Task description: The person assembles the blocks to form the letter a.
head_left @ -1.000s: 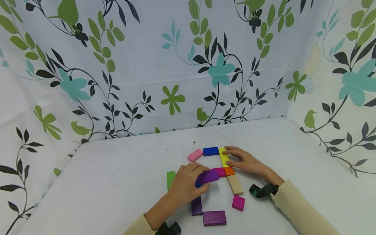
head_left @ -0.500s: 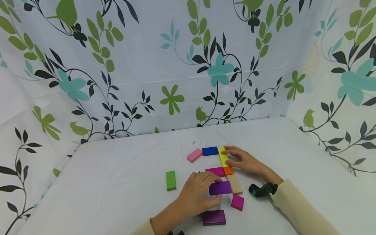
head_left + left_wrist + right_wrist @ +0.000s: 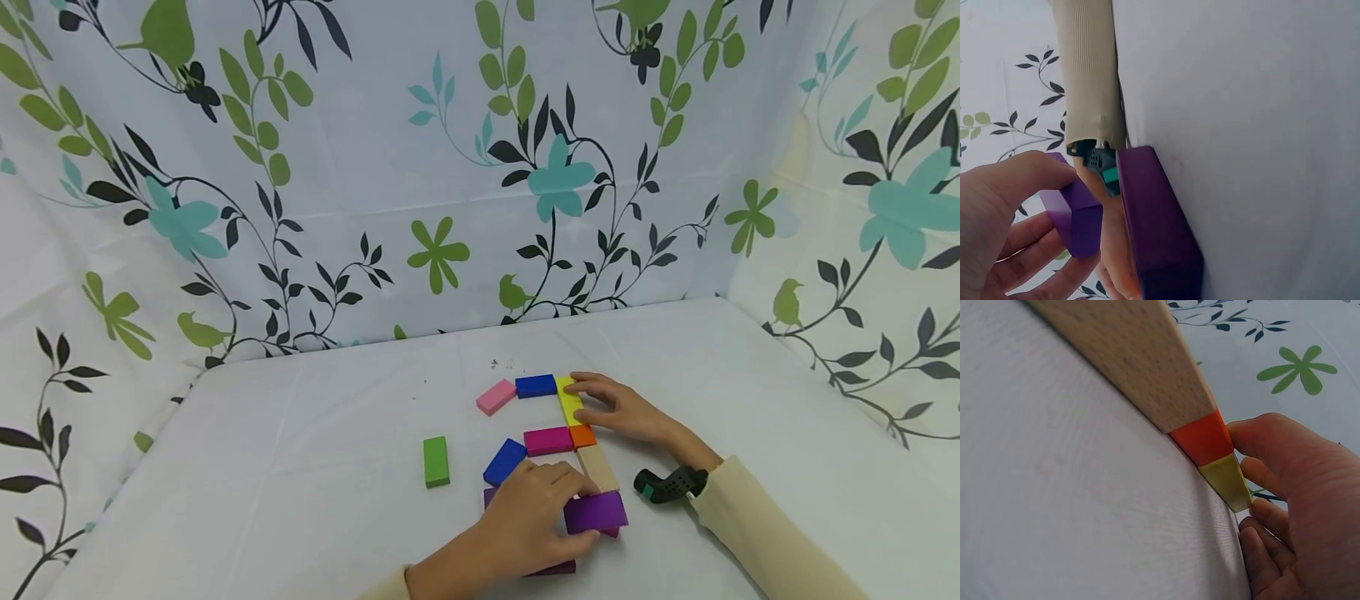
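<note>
Nearest, my left hand [image 3: 528, 521] pinched a purple block [image 3: 595, 511] between thumb and fingers, just above the white table [image 3: 300, 467], beside the tan block [image 3: 597, 465]; farther out, my right hand [image 3: 618, 408] rested with relaxed fingers touching the yellow block [image 3: 568, 402] and orange block [image 3: 582, 435]; beyond lay blue [image 3: 536, 385] and pink [image 3: 497, 397] blocks.

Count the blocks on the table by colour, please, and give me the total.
Purple: 3 (two partly hidden by the left hand)
Blue: 2
Magenta: 2 (one is only a sliver under the held purple one)
Pink: 1
Yellow: 1
Orange: 1
Plain wood: 1
Green: 1
Total: 12
</note>
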